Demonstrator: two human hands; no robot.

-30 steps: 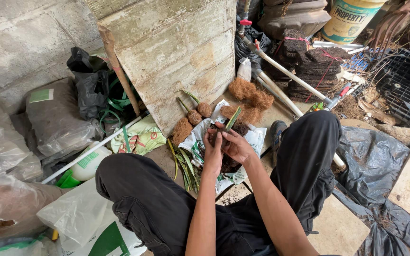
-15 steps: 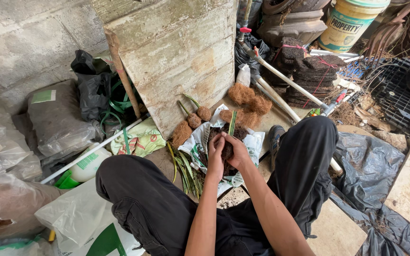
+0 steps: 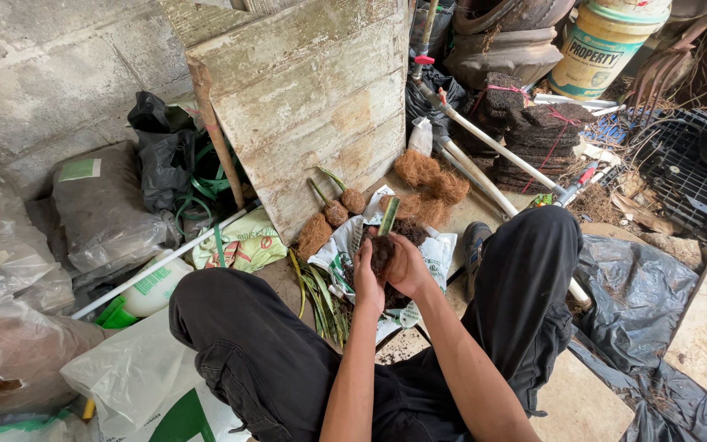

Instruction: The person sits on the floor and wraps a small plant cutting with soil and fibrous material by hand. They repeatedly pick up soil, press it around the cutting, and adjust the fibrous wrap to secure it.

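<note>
Both of my hands cup a dark clump of soil around a short green plant cutting that stands upright. My left hand presses the clump from the left and my right hand from the right. Under them lies a white printed bag with loose dark soil on it. Two cuttings wrapped in brown coconut fibre lean against a weathered board just beyond. Loose fibre clumps sit to the right of them. Cut green leaves lie by my left knee.
I squat with black trousers on either side. Plastic sacks and a white bottle fill the left. White poles, stacked dark fibre blocks, a bucket, a black crate and black sheeting lie to the right.
My hands have closed tighter around the soil clump and the cutting now stands more upright between them. The view has shifted slightly.
</note>
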